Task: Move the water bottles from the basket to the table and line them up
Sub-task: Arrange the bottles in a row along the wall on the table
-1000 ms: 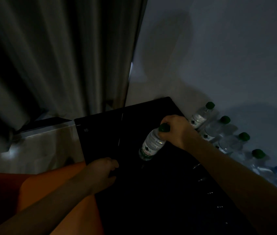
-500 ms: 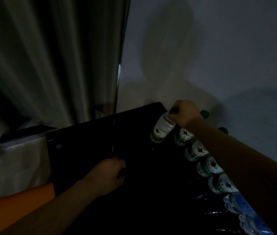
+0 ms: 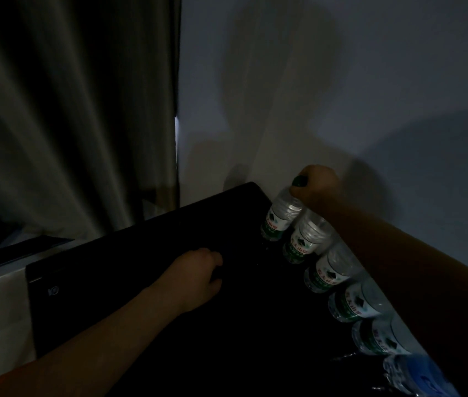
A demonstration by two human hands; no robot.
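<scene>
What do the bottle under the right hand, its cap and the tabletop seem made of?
Bottle, held by the right hand: clear thin plastic, glossy, ribbed shoulder catching light, printed label. Cap: dark green, probably plastic. Table: black, smooth, slightly glossy; material too dark to tell.

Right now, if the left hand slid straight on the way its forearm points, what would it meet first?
The left hand would probably reach the clear green-labelled plastic bottle that the right hand grips by its cap; dim depth leaves this uncertain.
</scene>
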